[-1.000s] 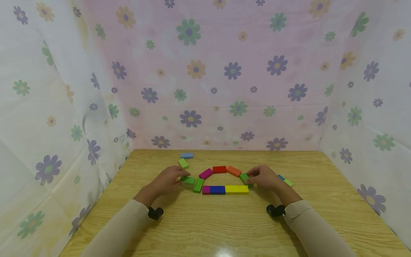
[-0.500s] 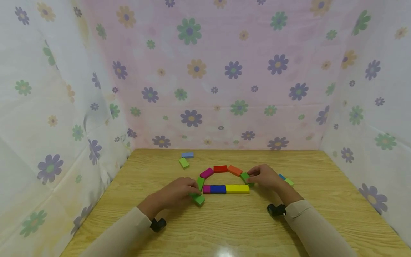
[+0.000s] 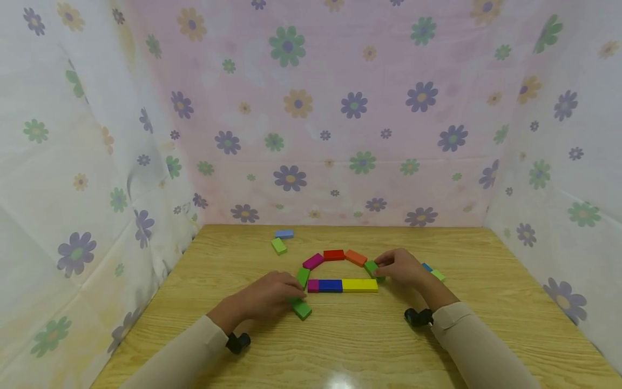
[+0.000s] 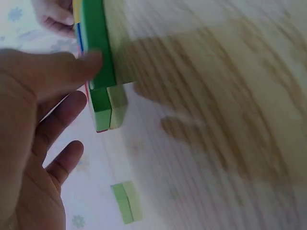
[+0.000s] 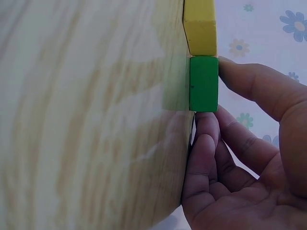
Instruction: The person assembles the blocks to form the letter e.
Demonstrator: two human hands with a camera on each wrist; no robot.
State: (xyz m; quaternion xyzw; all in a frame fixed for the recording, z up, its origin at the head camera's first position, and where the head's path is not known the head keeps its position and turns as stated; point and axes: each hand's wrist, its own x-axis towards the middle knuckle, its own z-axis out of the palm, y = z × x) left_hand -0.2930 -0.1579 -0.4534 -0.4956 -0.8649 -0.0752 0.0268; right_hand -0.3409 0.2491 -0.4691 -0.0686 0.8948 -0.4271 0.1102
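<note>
In the head view my left hand (image 3: pixel 272 294) pinches a green block (image 3: pixel 302 309) just in front of the left end of an arch of blocks. Its thumb lies along that block in the left wrist view. Another green block (image 3: pixel 303 277) forms the arch's left end. My right hand (image 3: pixel 400 266) pinches the green block (image 3: pixel 371 269) at the right end, thumb and fingertips at its sides in the right wrist view. Between the ends run a magenta block (image 3: pixel 313 261), a red block (image 3: pixel 333 255) and an orange block (image 3: pixel 356 257).
Under the arch, a small magenta block (image 3: pixel 313 286), a dark blue block (image 3: pixel 330 286) and a yellow block (image 3: pixel 359 286) make a straight row. Light blue (image 3: pixel 284 234) and light green (image 3: pixel 279 246) blocks lie farther back left. Beyond my right hand lie a blue block (image 3: pixel 426 267) and a lime block (image 3: pixel 438 275).
My left hand has carried its green block from left of the arch toward me, turning it. The arch's left green block now sits slightly farther back. My right hand has stayed put.
</note>
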